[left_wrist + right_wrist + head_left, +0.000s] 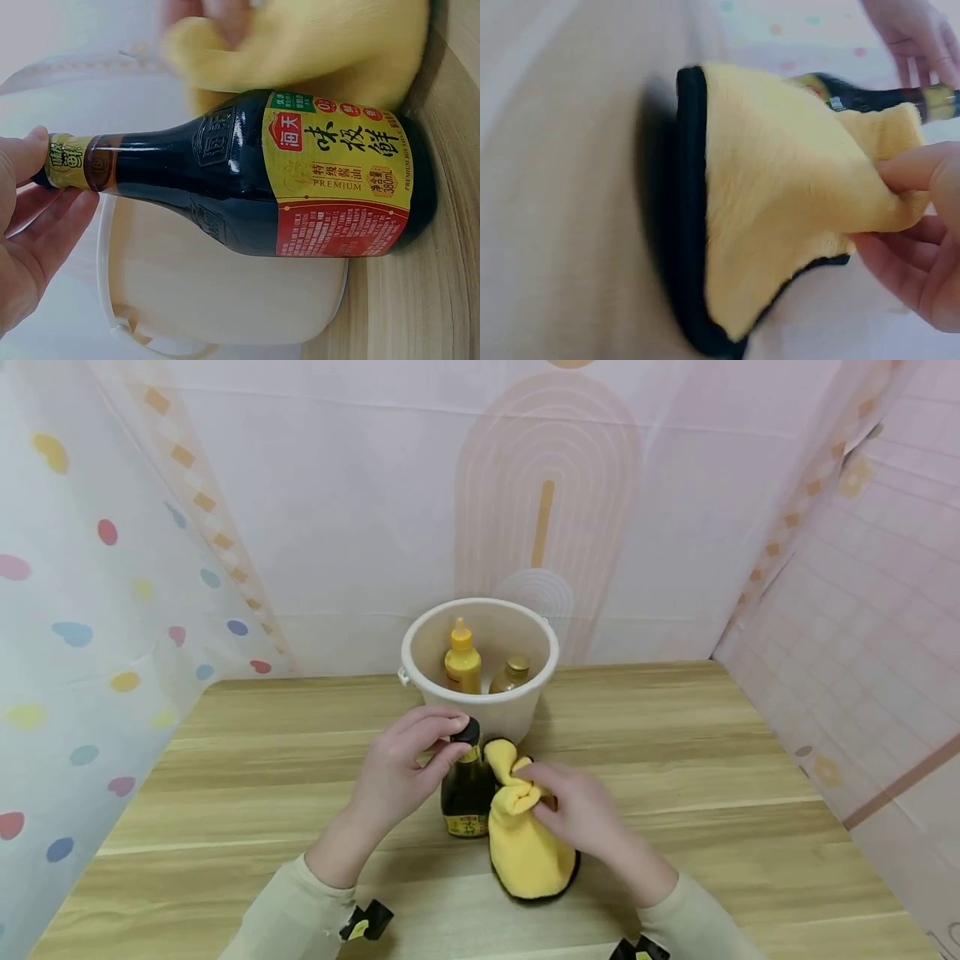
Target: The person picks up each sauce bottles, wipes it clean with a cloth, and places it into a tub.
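A dark soy sauce bottle (202, 165) with a yellow and red label stands upright on the table, in front of the bucket. My left hand (411, 752) pinches its black cap (468, 731) between thumb and fingers. Just to the right, my right hand (577, 806) grips a yellow cloth (528, 852) with black edging, bunched at the top between thumb and fingers. In the right wrist view the cloth (787, 172) hangs from the fingers and spreads toward the table. In the head view, the cloth's upper part is beside the bottle's neck.
Behind the bottle stands a white bucket (517, 714) with a handle. Inside it are a yellow squeeze bottle (463, 667) and a bottle with a gold cap (517, 664). The wooden table (300, 760) meets patterned curtains (360, 527) at the back and sides.
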